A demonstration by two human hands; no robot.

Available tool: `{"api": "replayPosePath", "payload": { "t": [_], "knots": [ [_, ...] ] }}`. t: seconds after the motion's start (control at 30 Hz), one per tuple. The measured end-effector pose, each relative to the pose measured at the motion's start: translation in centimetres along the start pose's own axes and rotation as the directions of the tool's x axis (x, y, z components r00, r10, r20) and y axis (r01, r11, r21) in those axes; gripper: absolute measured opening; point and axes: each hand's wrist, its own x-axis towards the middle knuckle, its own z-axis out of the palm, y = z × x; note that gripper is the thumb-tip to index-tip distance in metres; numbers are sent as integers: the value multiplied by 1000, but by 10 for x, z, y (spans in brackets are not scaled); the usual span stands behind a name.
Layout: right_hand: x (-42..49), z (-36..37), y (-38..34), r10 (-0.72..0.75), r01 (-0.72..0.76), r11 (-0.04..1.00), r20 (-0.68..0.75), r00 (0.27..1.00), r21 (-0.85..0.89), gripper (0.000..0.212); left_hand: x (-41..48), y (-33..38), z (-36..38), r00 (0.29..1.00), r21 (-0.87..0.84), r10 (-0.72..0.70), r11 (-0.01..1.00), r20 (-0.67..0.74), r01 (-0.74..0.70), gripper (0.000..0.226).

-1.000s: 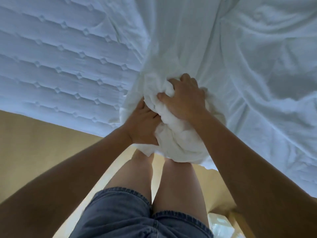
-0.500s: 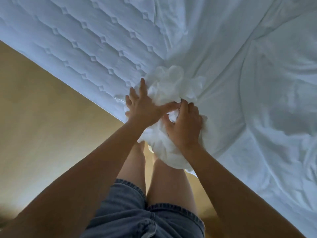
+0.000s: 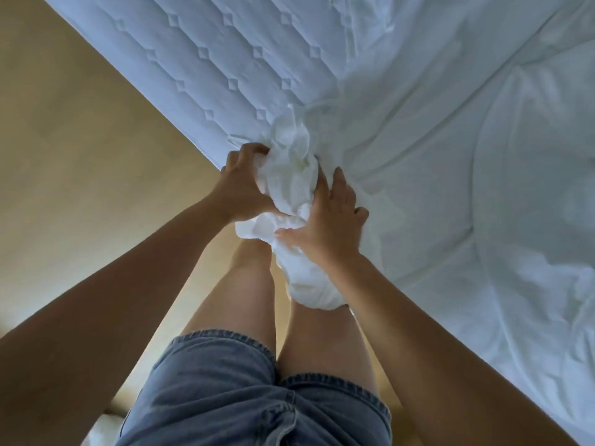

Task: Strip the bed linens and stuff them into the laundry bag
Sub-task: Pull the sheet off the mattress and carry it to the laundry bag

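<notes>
Centre frame: left hand (image 3: 244, 185) and right hand (image 3: 328, 226), close together, clutch the bunched sheet (image 3: 289, 175), likely wadding it off the mattress (image 3: 193, 59) for bagging.

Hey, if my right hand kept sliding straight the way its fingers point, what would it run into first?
Probably the taut folds of the sheet spread on the mattress, right beyond the right hand; depth is unclear.

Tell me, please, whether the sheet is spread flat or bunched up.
Bunched: the left hand and right hand hold a wad of sheet at the bare mattress edge.
</notes>
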Motion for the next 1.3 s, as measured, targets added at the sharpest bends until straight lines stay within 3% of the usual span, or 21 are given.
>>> {"api": "replayPosePath", "payload": {
  "t": [0.07,0.17,0.27,0.4,0.47,0.63,0.7,0.8,0.9,0.97,1.03,1.1,1.17,1.3],
  "knots": [
    [-5,23,4,3,-3,1000,-212,977,-2,111,7,5,-6,988,157,-45,987,149,21,134],
    [-5,48,18,-14,7,1000,-302,953,-25,108,21,14,1,956,242,-55,970,290,-17,143],
    [9,61,26,4,-12,1000,-303,953,-25,106,33,18,17,985,220,-25,975,173,-14,128],
    [11,74,14,44,-39,999,-266,963,25,79,33,-9,31,996,93,53,994,65,-59,111],
    [17,77,6,72,-65,997,-263,962,39,80,36,-19,31,998,52,61,997,33,-63,105],
    [22,65,4,115,-111,993,-155,981,29,115,52,-9,17,993,98,6,995,115,-18,101],
    [13,56,-3,116,-112,993,-144,983,41,115,56,-8,8,986,78,-9,997,168,-5,106],
    [2,42,-11,103,-42,965,-227,968,260,101,57,-2,-2,972,39,-30,999,233,21,121],
    [-23,42,-16,292,-53,879,-450,844,473,87,58,-4,-3,973,0,-33,999,230,35,123],
    [-42,50,-19,522,-222,801,-467,714,556,90,58,-8,-2,976,-12,-23,1000,218,27,122],
    [-59,59,-17,734,-437,623,-292,614,649,105,59,-6,-3,977,-21,-21,999,213,26,122],
    [-70,70,-12,841,-540,357,-10,541,763,118,60,-7,-3,977,-26,-20,999,213,26,122],
    [-74,74,-11,817,-462,187,124,564,867,126,57,-9,-4,978,-19,-11,1000,207,15,122],
    [-64,64,0,777,-443,14,269,569,896,124,61,-2,-5,979,55,-20,998,203,9,109]
  ]
}}
